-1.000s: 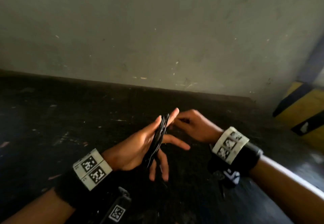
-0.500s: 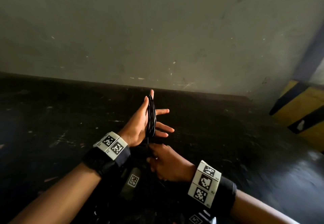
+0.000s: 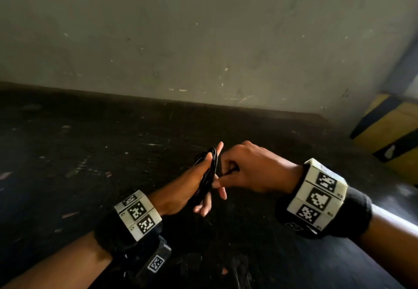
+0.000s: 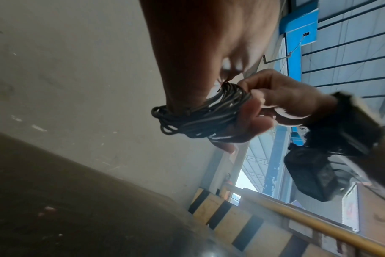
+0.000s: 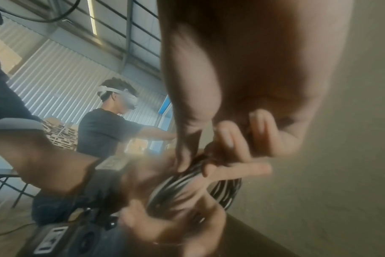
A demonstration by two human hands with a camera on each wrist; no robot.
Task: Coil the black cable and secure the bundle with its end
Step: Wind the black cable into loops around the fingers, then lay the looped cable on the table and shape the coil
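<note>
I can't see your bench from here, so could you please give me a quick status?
Left hand flat, black cable coil looped around it. Right hand pinching the cable's free end. Nothing in the way.

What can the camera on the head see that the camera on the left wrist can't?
Only the head view shows both wristbands with black-and-white markers and the wide dark floor. Only the left wrist view shows the blue beam, the yellow rail and the loops fanned out across the palm. Both show the black cable wound round the left hand, the right hand pinching a strand beside it, and the grey wall.
</note>
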